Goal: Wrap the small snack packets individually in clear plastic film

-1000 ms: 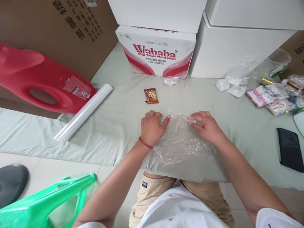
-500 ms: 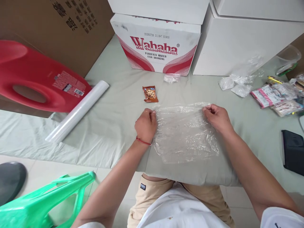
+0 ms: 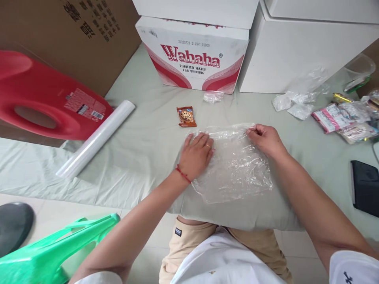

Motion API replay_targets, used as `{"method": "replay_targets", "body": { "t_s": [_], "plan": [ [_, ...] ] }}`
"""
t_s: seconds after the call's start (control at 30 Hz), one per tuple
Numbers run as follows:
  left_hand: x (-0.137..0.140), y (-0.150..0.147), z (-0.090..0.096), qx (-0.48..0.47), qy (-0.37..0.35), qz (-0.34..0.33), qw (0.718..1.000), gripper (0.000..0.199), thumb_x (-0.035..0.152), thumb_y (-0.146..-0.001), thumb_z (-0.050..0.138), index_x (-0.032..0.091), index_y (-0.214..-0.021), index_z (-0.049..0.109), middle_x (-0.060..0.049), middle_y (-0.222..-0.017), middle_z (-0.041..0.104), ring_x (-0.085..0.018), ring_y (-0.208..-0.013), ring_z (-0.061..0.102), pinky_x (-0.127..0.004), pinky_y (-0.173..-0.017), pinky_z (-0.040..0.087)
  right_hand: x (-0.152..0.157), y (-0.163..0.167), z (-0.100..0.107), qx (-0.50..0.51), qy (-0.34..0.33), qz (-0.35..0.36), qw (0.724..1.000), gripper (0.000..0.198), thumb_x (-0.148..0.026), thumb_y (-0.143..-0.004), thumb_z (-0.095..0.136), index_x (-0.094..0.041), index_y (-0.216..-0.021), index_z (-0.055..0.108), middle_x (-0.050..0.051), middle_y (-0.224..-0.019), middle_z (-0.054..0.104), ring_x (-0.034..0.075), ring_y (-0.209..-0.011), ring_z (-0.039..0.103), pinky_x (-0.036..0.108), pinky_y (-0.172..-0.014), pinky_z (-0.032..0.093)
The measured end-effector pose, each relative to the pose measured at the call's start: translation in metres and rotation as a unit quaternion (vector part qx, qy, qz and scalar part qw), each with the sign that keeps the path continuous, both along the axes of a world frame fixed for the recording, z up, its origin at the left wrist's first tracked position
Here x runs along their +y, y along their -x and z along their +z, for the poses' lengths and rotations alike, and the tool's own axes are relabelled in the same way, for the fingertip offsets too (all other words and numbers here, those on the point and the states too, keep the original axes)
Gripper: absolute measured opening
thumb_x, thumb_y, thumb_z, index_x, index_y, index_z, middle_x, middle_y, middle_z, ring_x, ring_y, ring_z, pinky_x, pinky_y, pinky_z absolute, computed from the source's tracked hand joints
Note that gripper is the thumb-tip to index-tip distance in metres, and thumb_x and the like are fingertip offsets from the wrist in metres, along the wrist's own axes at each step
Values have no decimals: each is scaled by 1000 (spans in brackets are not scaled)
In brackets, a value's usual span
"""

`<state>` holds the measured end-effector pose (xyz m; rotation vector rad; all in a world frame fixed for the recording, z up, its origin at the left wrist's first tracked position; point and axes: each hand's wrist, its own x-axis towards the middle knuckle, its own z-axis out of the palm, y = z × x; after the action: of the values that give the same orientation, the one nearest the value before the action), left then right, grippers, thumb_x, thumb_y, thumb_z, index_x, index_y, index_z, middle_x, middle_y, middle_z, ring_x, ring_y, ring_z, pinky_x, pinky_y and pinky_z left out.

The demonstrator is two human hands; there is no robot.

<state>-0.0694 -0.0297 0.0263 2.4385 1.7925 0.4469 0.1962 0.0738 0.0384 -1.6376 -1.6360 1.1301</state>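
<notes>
A sheet of clear plastic film point(image 3: 233, 165), crinkled and see-through, lies on the cloth-covered table in front of me. My left hand point(image 3: 196, 154) rests flat on its left part, palm down with the fingers stretched out. At the upper right corner my right hand point(image 3: 264, 138) pinches the film between thumb and fingers. Just beyond the film sits a small cookie packet point(image 3: 186, 116), brown with a cookie printed on it; neither hand touches it.
A film roll point(image 3: 97, 138) lies to the left beside a red jug point(image 3: 50, 98). At the back stand a Wahaha carton point(image 3: 192, 55) and a white box point(image 3: 296, 55). Snack packets point(image 3: 331, 117) and a black phone-like object point(image 3: 365, 187) are at the right. A green stool point(image 3: 38, 256) stands below left.
My left hand has let go of the film's left edge and spread flat on it, shifting right. The right hand, still pinching, has moved slightly up and left.
</notes>
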Motion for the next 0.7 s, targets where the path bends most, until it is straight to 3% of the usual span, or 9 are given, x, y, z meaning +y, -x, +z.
{"method": "replay_targets", "body": {
  "t_s": [0.1,0.2,0.27,0.33,0.37,0.43,0.53,0.6,0.7],
  "plan": [
    [0,14,-11,14,62,40,997,51,37,-107,30,25,-152,51,-9,-164,45,-29,-152,40,-63,-126,19,13,-14,4,-30,-33,-48,998,17,-36,-79,69,-19,-81,70,-1,-66,59,13,-57,47,28,-56,39],
    [-4,23,-15,23,86,49,995,55,40,-108,26,27,-159,41,-6,-169,35,-26,-157,31,-62,-127,15,1,-14,17,-114,-154,-76,979,11,-31,-85,64,-21,-85,70,2,-78,67,17,-67,57,32,-67,46],
    [-5,24,-14,29,95,55,994,56,41,-108,24,26,-161,38,-6,-171,31,-26,-159,28,-62,-128,15,-27,-1,28,-123,-241,-19,963,13,-31,-92,60,-23,-91,70,4,-89,70,19,-76,61,34,-74,49],
    [-5,22,-13,34,102,58,992,57,42,-108,23,26,-161,36,-6,-172,29,-26,-159,27,-63,-128,14,-67,21,36,-93,-289,142,942,14,-33,-98,59,-24,-99,70,5,-97,71,21,-86,63,36,-80,50],
    [-5,21,-13,36,105,60,992,58,43,-108,23,25,-162,36,-6,-172,29,-26,-159,27,-63,-128,14,-88,33,37,-84,-310,242,916,17,-36,-98,62,-24,-107,69,7,-104,71,23,-95,63,39,-86,50],
    [-4,20,-12,35,106,63,992,58,43,-108,23,25,-162,35,-7,-171,29,-26,-159,26,-63,-128,14,-126,55,31,-108,-338,359,863,37,-47,-94,70,-22,-121,66,10,-117,70,27,-104,59,44,-92,47],
    [-3,20,-13,32,98,63,993,57,42,-108,24,26,-162,36,-7,-171,30,-26,-160,26,-63,-128,13,-166,75,10,-184,-345,393,832,34,-38,-93,73,-21,-122,65,10,-113,70,27,-102,55,43,-87,44],
    [-4,19,-13,29,92,65,993,57,42,-108,24,26,-161,37,-7,-171,30,-25,-159,26,-62,-128,14,-182,80,-3,-203,-352,374,834,14,-23,-96,67,-21,-110,68,7,-99,70,25,-94,53,41,-82,41],
    [-4,19,-14,21,91,70,993,57,43,-108,25,26,-161,37,-7,-171,30,-25,-159,27,-62,-128,13,-197,77,-12,-174,-374,343,844,15,-13,-98,60,-22,-105,69,5,-91,69,22,-89,51,40,-79,40]
  ]
}}
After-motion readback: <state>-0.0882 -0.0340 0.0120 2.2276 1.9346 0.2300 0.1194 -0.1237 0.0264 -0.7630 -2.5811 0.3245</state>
